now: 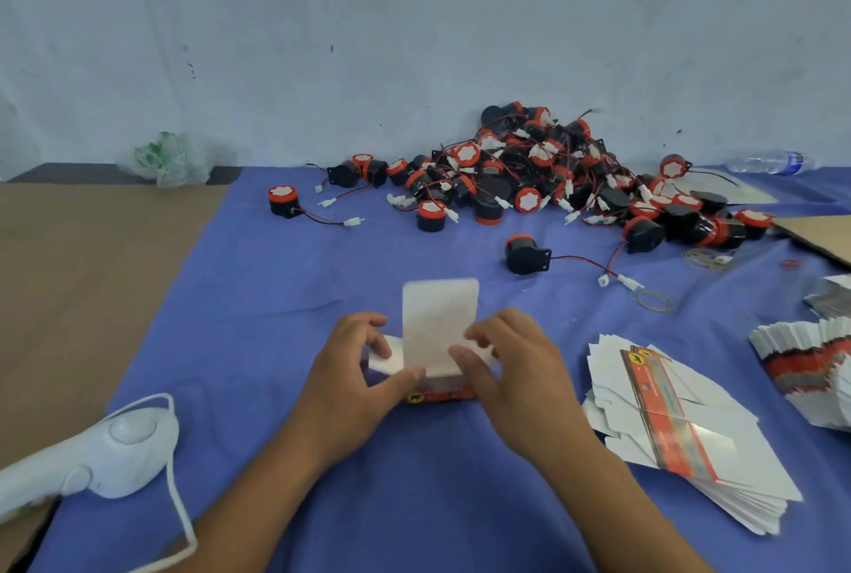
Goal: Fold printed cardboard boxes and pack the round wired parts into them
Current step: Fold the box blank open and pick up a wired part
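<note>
On the tabletop (276, 296), the big pile of round wired parts (552, 172) sits unpacked at the far edge and the stack of flat boxes (690, 425) is by the right edge, so most of the work is left. At the front edge, your left hand (354, 370) and right hand (515, 360) pinch one half-folded box (440, 328), white flap up. It has red print and a yellow-black logo (414, 397); the text is unreadable.
</note>
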Tool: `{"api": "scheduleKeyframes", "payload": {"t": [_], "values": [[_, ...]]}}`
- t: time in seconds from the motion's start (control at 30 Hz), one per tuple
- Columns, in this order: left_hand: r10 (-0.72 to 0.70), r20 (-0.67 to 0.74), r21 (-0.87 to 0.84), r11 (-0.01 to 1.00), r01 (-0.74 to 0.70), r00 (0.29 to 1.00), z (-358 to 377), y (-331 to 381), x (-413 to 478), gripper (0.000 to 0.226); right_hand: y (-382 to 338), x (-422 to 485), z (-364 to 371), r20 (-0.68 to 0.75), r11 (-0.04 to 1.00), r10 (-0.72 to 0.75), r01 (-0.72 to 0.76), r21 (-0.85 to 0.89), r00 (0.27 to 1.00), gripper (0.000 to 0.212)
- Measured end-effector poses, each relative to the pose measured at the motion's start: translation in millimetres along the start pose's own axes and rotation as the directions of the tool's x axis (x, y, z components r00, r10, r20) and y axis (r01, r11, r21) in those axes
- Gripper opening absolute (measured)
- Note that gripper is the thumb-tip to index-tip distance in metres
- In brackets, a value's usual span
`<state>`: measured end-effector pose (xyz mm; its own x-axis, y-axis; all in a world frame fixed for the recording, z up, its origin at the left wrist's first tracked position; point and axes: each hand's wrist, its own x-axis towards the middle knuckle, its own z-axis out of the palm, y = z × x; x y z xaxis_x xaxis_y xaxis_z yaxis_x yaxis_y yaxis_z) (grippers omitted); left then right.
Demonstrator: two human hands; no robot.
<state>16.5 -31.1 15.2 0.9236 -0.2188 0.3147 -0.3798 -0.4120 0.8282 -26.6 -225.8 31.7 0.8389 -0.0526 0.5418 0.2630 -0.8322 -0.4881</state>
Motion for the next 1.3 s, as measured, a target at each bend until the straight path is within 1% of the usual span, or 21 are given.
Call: {"api": "scheduleKeyframes", "payload": {"t": [0.1, 0.2, 0.27, 0.33, 0.4, 0.43, 0.47, 0.5, 0.53, 0.57, 0.6, 0.67, 0.7, 0.77, 0.9, 1.0, 1.03, 1.07, 1.17, 1.23, 1.3], "values": [[0.097, 0.099, 0.128, 0.986, -0.11, 0.99, 0.2, -3.2, 1.7, 0.031, 12.0, -3.6, 1.8, 0.197, 0.953, 0.27, -0.291, 0.087, 0.943, 0.02], [0.091, 0.272, 0.187, 0.972, -0.145, 0.958, 3.4, -0.8, 0.0, 0.026, 15.1, -1.3, 6.3, 0.298, 0.826, 0.363, -0.453, 0.336, 0.883, 0.02], [0.065, 0.303, 0.211, 0.969, -0.133, 0.951, 4.2, -1.9, 1.5, 0.028, 15.5, 1.2, 7.4, 0.362, 0.774, 0.372, -0.501, 0.387, 0.855, 0.018], [0.034, 0.29, 0.18, 0.98, -0.089, 0.956, 3.3, -3.5, 3.6, 0.038, 16.8, 8.7, 1.4, 0.483, 0.782, 0.347, -0.532, 0.325, 0.804, 0.013], [0.02, 0.291, 0.142, 0.988, -0.064, 0.956, 2.9, -5.7, 3.4, 0.049, 23.1, 30.7, -13.0, 0.673, 0.744, 0.294, -0.605, 0.285, 0.678, 0.02], [0.017, 0.287, 0.13, 0.99, -0.057, 0.958, 2.7, -7.1, 2.9, 0.05, 30.2, 47.5, -20.1, 0.721, 0.726, 0.273, -0.628, 0.281, 0.637, 0.026], [0.009, 0.282, 0.128, 0.991, -0.047, 0.959, 2.8, -8.2, 2.5, 0.052, 38.9, 67.7, -26.3, 0.704, 0.736, 0.288, -0.62, 0.271, 0.649, 0.03], [0.001, 0.278, 0.135, 0.99, -0.04, 0.961, 3.3, -9.5, 2.4, 0.055, 49.7, 90.1, -30.8, 0.623, 0.774, 0.339, -0.585, 0.241, 0.705, 0.031], [0.0, 0.271, 0.151, 0.988, -0.043, 0.962, 4.2, -10.7, 2.2, 0.057, 62.4, 112.5, -33.0, 0.477, 0.842, 0.402, -0.521, 0.144, 0.781, 0.03], [0.006, 0.265, 0.168, 0.984, -0.052, 0.964, 5.0, -11.5, 2.1, 0.058, 76.6, 132.6, -32.6, 0.334, 0.891, 0.435, -0.453, -0.026, 0.836, 0.026], [0.015, 0.259, 0.18, 0.982, -0.063, 0.966, 5.6, -11.9, 2.0, 0.057, 87.5, 148.9, -31.2, 0.261, 0.887, 0.455, -0.408, -0.216, 0.851, 0.028], [0.035, 0.258, 0.181, 0.98, -0.084, 0.965, 5.8, -12.8, 1.8, 0.056, 107.0, 166.9, -19.7, 0.311, 0.8, 0.541, -0.364, -0.477, 0.781, 0.054], [0.049, 0.26, 0.18, 0.979, -0.098, 0.964, 5.9, -14.0, 1.4, 0.057, 112.9, 170.3, -12.7, 0.357, 0.781, 0.553, -0.319, -0.536, 0.753, 0.054], [0.061, 0.263, 0.182, 0.977, -0.112, 0.963, 6.1, -16.0, 0.6, 0.058, 116.9, 169.6, 2.3, 0.371, 0.792, 0.53, -0.289, -0.538, 0.763, 0.046], [0.052, 0.261, 0.182, 0.978, -0.102, 0.964, 6.6, -16.6, 1.8, 0.056, 107.0, 156.6, 16.4, 0.233, 0.835, 0.5, -0.394, -0.383, 0.834, 0.064], [0.053, 0.258, 0.167, 0.981, -0.098, 0.965, 6.6, -16.6, 0.4, 0.055, 84.1, 137.5, 3.7, 0.047, 0.918, 0.383, -0.375, -0.133, 0.922, 0.044], [0.053, 0.26, 0.163, 0.982, -0.097, 0.964, 6.7, -16.5, 0.3, 0.054, 74.8, 129.8, -7.6, 0.009, 0.932, 0.363, -0.363, -0.018, 0.932, 0.043], [0.05, 0.262, 0.163, 0.982, -0.095, 0.964, 6.6, -16.3, 0.0, 0.054, 64.7, 121.1, -20.9, 0.012, 0.923, 0.365, -0.364, 0.125, 0.931, 0.042], [0.038, 0.262, 0.182, 0.979, -0.088, 0.964, 6.1, -15.5, 0.8, 0.054, 27.1, 89.5, -57.2, 0.118, 0.787, 0.302, -0.318, 0.529, 0.946, 0.047], [0.044, 0.264, 0.195, 0.976, -0.098, 0.963, 5.4, -14.4, 0.5, 0.054, 9.2, 66.6, -65.3, 0.14, 0.735, 0.163, -0.215, 0.643, 0.977, 0.057], [0.054, 0.259, 0.199, 0.974, -0.108, 0.964, 4.6, -12.9, 0.2, 0.056, -2.9, 43.2, -62.4, 0.163, 0.741, 0.01, -0.117, 0.662, 0.987, 0.06]]}}
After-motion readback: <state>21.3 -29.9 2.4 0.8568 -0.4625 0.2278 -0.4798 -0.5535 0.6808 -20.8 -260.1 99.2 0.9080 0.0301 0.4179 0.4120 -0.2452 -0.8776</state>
